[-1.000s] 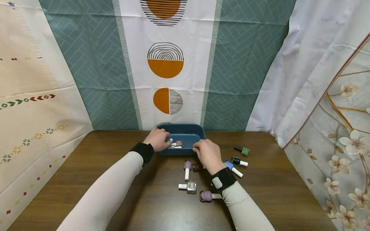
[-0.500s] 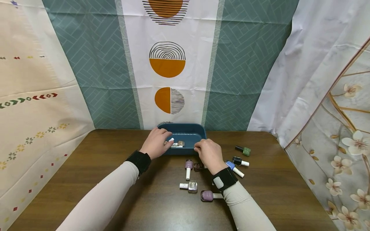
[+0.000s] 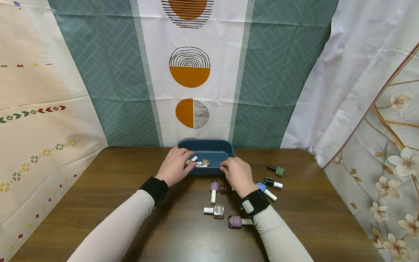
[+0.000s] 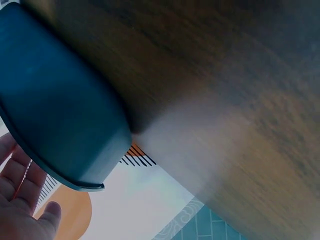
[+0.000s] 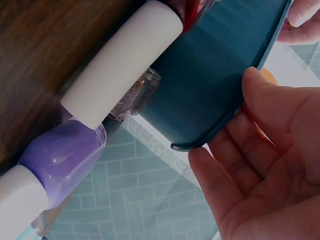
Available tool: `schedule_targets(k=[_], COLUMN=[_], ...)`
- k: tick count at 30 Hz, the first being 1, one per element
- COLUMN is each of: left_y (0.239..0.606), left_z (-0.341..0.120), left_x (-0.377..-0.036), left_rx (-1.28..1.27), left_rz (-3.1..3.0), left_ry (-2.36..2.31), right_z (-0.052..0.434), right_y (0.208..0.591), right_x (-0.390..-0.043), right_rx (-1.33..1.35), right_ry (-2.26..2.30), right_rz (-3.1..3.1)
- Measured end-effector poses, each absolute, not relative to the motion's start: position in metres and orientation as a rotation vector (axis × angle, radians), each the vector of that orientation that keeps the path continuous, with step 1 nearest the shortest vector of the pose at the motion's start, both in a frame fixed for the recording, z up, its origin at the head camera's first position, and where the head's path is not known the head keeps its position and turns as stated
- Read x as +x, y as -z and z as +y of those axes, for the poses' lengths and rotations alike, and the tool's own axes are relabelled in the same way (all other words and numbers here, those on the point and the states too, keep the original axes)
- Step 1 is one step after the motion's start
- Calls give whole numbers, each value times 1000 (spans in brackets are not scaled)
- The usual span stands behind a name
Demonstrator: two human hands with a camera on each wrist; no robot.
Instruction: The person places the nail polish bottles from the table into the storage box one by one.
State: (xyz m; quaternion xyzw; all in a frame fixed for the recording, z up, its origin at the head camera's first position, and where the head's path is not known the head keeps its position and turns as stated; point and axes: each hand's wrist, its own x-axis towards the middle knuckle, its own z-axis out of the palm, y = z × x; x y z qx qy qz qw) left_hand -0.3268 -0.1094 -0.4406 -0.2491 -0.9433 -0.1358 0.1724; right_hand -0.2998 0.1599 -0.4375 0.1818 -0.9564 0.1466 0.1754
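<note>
The left hand (image 3: 175, 165) reaches over the near left rim of a dark teal tray (image 3: 216, 147) that stands on the brown wooden surface (image 3: 98, 189) at its far middle. Its grip is pinched on a small glittery nail polish bottle (image 3: 190, 162) with a white cap, held just above the tray floor. In the left wrist view the palm (image 4: 20, 200) shows beside the tray's outer wall (image 4: 60, 110), fingers loosely spread; the bottle itself is out of that view.

Just right of that grip, inside the tray, lies a second glittery bottle (image 3: 204, 162) with white-capped pieces beside it.

The right hand (image 3: 237, 174) rests at the tray's near right corner. In the right wrist view its fingers (image 5: 270, 115) curl against the tray's rim (image 5: 225, 100), the grip slack and holding no bottle.

Near this hand, on the surface, lie 7 more bottles: a mauve one with a white cap (image 3: 214, 189), a dark brown one (image 3: 224, 188) touching the hand's near side, a blue one (image 3: 264, 190), a black one with a white cap (image 3: 271, 182), a green one with a black cap (image 3: 276, 170) further right, a silver glitter one (image 3: 216, 211), and a dusty purple one (image 3: 236, 221) beside the right wrist strap (image 3: 252, 203).
</note>
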Motion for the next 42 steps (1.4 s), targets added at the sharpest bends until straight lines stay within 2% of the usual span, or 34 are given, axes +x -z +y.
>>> schedule_targets(k=[11, 22, 42], left_y=[447, 454, 444], left_z=[-106, -104, -96], left_x=[-313, -305, -298], left_rx=[-730, -700, -600], left_rz=[-2609, -2558, -2573], left_ry=[314, 441, 303], right_z=[161, 161, 159], right_y=[438, 440, 435], right_x=[-300, -301, -301], right_rx=[503, 509, 498], right_ry=[-424, -437, -427], right_rz=[-2718, -2726, -2734])
